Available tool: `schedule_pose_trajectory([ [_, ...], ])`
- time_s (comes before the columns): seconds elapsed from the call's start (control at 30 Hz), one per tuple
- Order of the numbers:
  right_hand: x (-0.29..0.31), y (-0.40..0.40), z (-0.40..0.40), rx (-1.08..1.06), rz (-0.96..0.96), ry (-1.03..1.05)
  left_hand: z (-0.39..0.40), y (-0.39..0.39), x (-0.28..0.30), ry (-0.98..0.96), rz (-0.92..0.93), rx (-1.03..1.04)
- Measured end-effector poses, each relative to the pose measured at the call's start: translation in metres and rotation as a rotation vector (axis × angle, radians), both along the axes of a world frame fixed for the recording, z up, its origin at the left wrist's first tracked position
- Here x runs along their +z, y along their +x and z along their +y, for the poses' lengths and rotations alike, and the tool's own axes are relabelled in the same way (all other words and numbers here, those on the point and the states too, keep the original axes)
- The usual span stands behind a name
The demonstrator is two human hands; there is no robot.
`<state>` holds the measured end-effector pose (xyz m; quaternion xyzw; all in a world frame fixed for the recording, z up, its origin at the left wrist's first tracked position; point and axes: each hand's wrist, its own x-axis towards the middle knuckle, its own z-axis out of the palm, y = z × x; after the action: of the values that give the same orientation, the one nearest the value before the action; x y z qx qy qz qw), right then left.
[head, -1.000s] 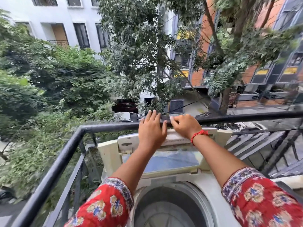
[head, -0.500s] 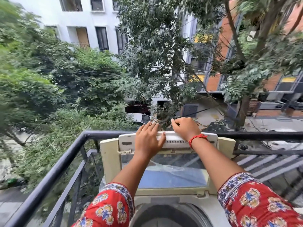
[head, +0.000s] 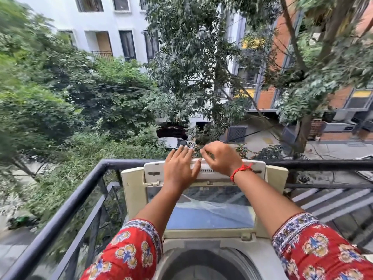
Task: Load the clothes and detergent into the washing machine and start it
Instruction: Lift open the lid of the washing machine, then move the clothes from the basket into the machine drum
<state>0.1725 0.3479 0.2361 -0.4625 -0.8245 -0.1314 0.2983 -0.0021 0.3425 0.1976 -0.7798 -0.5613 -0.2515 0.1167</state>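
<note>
**Both hands on the raised lid of the washer**

A top-loading washing machine [head: 238, 257] stands on a balcony, backed against a black metal railing [head: 66, 207]; its lid [head: 210, 215] is swung up and stands nearly upright, the tinted window of the lid facing the camera and the drum opening [head: 203, 267] showing dark at the bottom edge of the view

The left hand [head: 179, 168] lies flat against the pale top band of the lid, fingers stretched out and slightly spread, their tips reaching over the upper edge; it presses on the lid rather than gripping it; the right hand [head: 222, 156] sits just beside it on the same edge, fingers curled together with the tips pinched down at the rim — whether they hold anything small there cannot be told; a red thread bracelet [head: 240, 170] circles the right wrist

Both forearms reach forward over the open drum, coming out of red floral sleeves [head: 129, 255]; no clothes or detergent are visible in the frame, and the inside of the drum is too dark and cropped to read

Beyond the railing lie dense green trees [head: 113, 98], a white building [head: 105, 23] and a brick-orange one — all well below and far off
</note>
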Motion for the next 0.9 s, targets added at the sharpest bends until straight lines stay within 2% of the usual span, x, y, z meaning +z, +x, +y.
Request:
schedule_pose_trajectory([
  [0.07, -0.004, -0.002, -0.007, 0.016, -0.057, 0.016, -0.004, -0.001, 0.001, 0.001, 0.015, -0.01],
  [0.17, -0.009, -0.008, -0.019, -0.027, -0.006, 0.036, -0.012, -0.003, 0.004, 0.004, 0.014, -0.024],
  [0.5, -0.006, -0.031, -0.049, -0.123, -0.085, -0.042, -0.04, -0.011, 0.004, -0.032, -0.032, -0.075],
  [0.9, 0.021, -0.057, -0.08, -0.164, -0.132, 0.016, -0.075, -0.028, 0.025, 0.037, -0.135, -0.017],
])
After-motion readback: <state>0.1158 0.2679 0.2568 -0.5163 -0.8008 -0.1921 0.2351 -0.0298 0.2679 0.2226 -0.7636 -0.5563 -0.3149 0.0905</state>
